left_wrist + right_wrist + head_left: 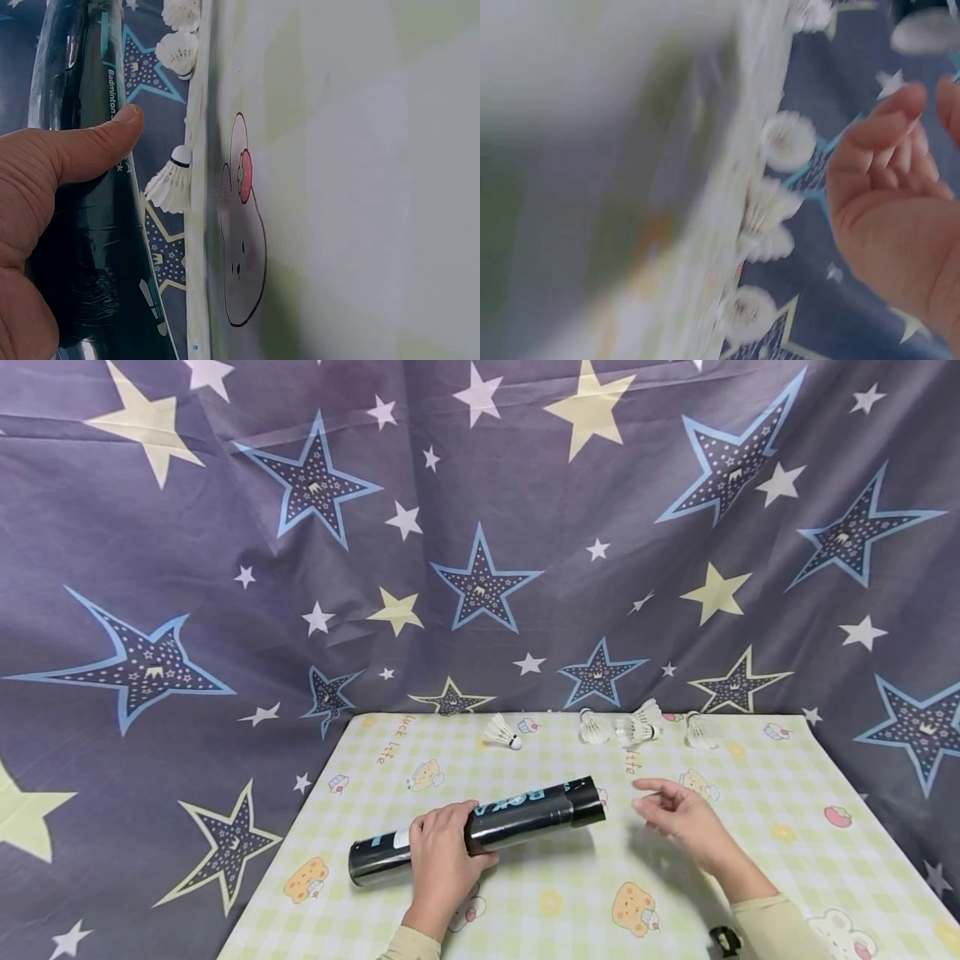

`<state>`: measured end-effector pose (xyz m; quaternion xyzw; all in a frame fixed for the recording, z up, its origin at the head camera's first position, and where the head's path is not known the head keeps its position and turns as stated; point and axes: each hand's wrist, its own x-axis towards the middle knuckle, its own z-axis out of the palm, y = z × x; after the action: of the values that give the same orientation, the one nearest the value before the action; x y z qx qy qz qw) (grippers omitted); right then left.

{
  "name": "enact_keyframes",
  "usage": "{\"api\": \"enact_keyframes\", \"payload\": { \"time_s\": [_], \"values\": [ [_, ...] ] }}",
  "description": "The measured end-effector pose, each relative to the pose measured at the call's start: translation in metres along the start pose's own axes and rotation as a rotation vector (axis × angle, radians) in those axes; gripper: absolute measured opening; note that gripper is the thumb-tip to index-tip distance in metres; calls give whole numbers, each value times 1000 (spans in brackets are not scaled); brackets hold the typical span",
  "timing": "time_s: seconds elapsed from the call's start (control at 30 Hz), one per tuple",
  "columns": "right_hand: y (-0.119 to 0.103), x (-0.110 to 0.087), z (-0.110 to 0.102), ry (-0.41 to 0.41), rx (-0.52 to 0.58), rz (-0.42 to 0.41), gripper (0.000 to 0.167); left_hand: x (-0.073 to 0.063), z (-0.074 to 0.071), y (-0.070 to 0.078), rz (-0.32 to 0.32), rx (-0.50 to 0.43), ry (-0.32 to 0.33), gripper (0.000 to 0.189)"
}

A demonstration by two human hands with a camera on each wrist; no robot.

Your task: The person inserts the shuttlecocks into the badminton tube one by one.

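My left hand grips a black shuttlecock tube with blue lettering around its middle. The tube lies aslant over the table, its right end higher and pointing toward my right hand. In the left wrist view the thumb presses along the tube's printed side. A little to the right of the tube's end, the right hand hovers with loosely bent fingers and nothing in them. Its fingers and the tube's pale end show close together in the right wrist view.
Toward the table's back edge lies a white shuttlecock on the left, with several more on the right. A checked, cartoon-printed cloth covers the table. Behind it hangs a dark star-patterned curtain.
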<state>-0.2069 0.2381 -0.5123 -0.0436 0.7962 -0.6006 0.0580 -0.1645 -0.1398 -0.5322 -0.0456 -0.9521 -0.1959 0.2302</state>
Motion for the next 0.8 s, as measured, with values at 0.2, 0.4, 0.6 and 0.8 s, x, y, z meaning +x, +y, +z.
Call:
{"api": "enact_keyframes", "payload": {
  "time_s": [0.2, 0.4, 0.6, 0.8],
  "values": [
    [10, 26, -46, 182, -180, 74, 67, 0, 0, 0, -13, -15, -21, 85],
    [12, 53, -76, 179, -262, 104, 80, -1, 1, -3, -13, -3, -27, 87],
    [14, 82, -86, 116, -234, 124, 88, 0, -2, -5, -26, 18, -59, 85],
    [20, 97, -92, 119, -195, 205, 88, -2, -4, -5, -19, 17, -82, 85]
  ]
}}
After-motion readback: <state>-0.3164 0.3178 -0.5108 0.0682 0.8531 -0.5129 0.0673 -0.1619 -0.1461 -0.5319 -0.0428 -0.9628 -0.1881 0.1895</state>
